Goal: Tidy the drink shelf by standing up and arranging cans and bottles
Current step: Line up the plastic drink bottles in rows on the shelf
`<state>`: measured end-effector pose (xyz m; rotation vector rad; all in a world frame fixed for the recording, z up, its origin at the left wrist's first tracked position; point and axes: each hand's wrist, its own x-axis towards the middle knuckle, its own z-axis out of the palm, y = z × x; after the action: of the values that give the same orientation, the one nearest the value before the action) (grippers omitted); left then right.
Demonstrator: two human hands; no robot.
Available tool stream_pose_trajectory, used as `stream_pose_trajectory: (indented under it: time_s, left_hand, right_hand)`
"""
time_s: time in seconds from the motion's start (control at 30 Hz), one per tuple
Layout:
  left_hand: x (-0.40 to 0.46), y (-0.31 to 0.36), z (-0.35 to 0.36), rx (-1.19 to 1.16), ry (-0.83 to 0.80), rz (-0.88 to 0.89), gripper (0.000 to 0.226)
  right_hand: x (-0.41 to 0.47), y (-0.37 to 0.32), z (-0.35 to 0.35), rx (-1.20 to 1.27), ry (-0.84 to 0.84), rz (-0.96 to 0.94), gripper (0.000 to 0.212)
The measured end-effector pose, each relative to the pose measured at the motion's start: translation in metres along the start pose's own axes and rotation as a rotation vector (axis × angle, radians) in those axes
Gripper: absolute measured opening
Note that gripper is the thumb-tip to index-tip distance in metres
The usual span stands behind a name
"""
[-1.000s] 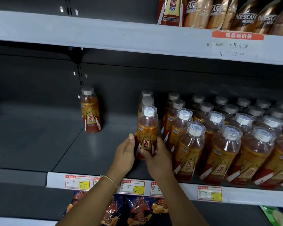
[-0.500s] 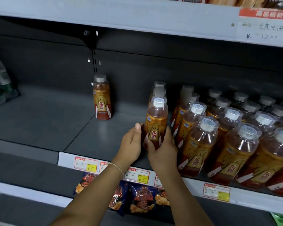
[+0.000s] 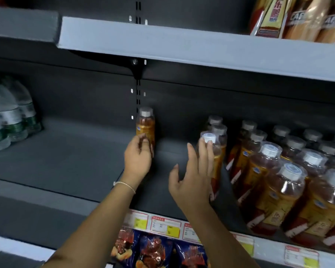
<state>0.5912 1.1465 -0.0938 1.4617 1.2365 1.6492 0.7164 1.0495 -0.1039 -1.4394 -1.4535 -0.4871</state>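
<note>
Here, the left hand (image 3: 138,157) reaches to the back of the dark grey shelf (image 3: 70,163) and curls its fingers around the lower body of a lone bottle (image 3: 145,126). This lone bottle stands upright against the rear wall, directly below the slotted upright, well apart from the main stock. It holds amber liquid and carries a grey cap and an orange label. A thin bracelet (image 3: 124,185) circles the left wrist.

The right hand (image 3: 194,176) is spread, fingers straight and parted, gripping nothing. Its fingertips lie against the front bottle (image 3: 215,163) of the leftmost row, near the white cap; whether the palm also touches cannot be determined. This front bottle stands upright.

To the right, the bottle group (image 3: 290,171) stands in several rows running front to back, all upright, with clear overcaps on the nearer units. The group fills the right part of the shelf up to the picture edge.

At far left, water bottles (image 3: 10,120) with green-and-white labels stand on the adjoining shelf section. Price tags (image 3: 165,226) run along the front rail. Snack bags (image 3: 155,250) hang below the rail. On the upper shelf (image 3: 182,47), brown coffee bottles (image 3: 306,18) stand at the right.
</note>
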Motion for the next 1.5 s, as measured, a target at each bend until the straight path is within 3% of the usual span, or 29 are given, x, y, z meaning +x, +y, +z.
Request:
stream_pose_trajectory:
  time_s: [0.13,0.33,0.5,0.63,0.73,1.07,1.27,1.5]
  left_hand:
    - [0.025,-0.021,-0.021,0.11,-0.059,-0.048,0.025]
    - [0.018,-0.022,-0.015,0.165,-0.161,0.064,0.028]
    - [-0.012,-0.006,0.021,0.075,-0.469,0.199,0.025]
    - [-0.032,-0.003,0.048,0.088,-0.813,0.046,0.025]
    - [-0.043,-0.008,0.059,0.121,-0.918,-0.035,0.03]
    - [-0.067,-0.008,0.067,0.154,-0.761,-0.081,0.029]
    - [-0.088,-0.003,0.071,0.127,-0.714,-0.071,0.047]
    - [-0.104,-0.001,0.076,0.168,-0.562,0.049,0.05]
  right_hand:
    - [0.007,-0.009,0.014,-0.241,-0.032,0.023,0.067]
    - [-0.004,0.012,0.008,-0.157,0.226,-0.001,0.069]
    - [-0.014,0.026,-0.006,-0.079,0.271,0.113,0.084]
    - [-0.025,0.037,-0.019,0.004,0.214,0.363,0.094]
    - [-0.032,0.049,-0.03,0.025,0.1,0.446,0.084]
    - [-0.037,0.072,-0.054,0.175,-0.141,0.497,0.058]
    - [-0.039,0.087,-0.061,0.228,-0.379,0.528,0.069]
    - [-0.035,0.098,-0.052,0.3,-0.52,0.623,0.077]
